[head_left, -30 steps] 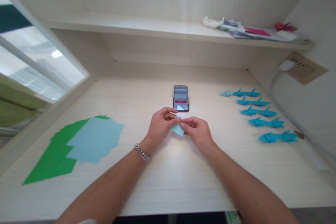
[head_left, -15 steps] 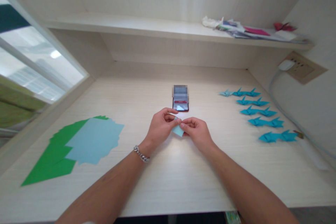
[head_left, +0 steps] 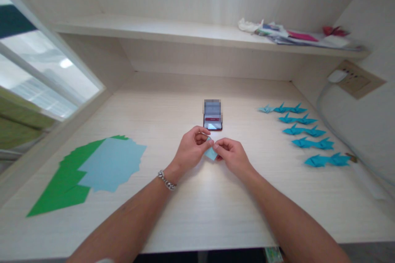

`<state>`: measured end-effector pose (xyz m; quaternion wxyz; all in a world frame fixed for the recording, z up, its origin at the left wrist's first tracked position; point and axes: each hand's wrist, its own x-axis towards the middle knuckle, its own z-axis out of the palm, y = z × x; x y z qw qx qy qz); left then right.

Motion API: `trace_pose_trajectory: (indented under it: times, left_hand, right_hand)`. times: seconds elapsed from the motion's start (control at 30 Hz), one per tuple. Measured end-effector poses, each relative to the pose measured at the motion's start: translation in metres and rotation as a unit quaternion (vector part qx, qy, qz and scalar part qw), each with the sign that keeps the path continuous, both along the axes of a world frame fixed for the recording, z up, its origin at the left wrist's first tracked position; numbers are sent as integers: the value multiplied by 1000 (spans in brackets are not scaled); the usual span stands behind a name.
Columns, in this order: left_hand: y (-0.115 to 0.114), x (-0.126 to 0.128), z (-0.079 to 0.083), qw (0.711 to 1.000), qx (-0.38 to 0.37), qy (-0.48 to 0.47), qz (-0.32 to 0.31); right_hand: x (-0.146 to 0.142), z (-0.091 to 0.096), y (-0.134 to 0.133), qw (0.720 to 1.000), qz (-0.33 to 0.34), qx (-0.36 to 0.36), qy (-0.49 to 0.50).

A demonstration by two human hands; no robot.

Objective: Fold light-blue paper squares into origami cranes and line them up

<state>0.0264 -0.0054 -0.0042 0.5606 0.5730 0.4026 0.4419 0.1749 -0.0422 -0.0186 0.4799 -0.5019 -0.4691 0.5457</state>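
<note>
Left hand (head_left: 191, 146), right hand (head_left: 233, 154) pinch blue paper (head_left: 211, 155), seemingly folded, over pale desk (head_left: 166, 102); 1 shelf (head_left: 148, 28).

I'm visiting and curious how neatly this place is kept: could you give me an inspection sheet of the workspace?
Surface: flat, pale wood-grain desk.
Work items: small pale-blue folded paper piece, held; pale-blue paper sheets fanned partly over green paper sheets, left; eleven blue folded-paper birds in five rows, right.
Clutter: rectangular phone, screen lit, mid-desk; mixed pile of papers on the pale wooden shelf.
Grips: left hand and right hand, both pinching the folded piece.
Cables: white cable from a white plug, along the right side.
Surroundings: beige wall socket, right.
</note>
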Motion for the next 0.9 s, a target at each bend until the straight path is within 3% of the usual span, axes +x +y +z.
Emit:
trace_pose_trajectory:
  times: [0.17, 0.57, 0.9]
  left_hand:
    - [-1, 1, -3, 1000, -12, -26, -2]
    - [4, -2, 1, 999, -5, -41, 36]
    - [-2, 0, 3, 1000, 0, -26, -7]
  right_hand:
    - [3, 1, -1, 998, 1, 18, -62]
    - [5, 3, -3, 998, 23, 19, -59]
    - [4, 6, -4, 997, -3, 36, -66]
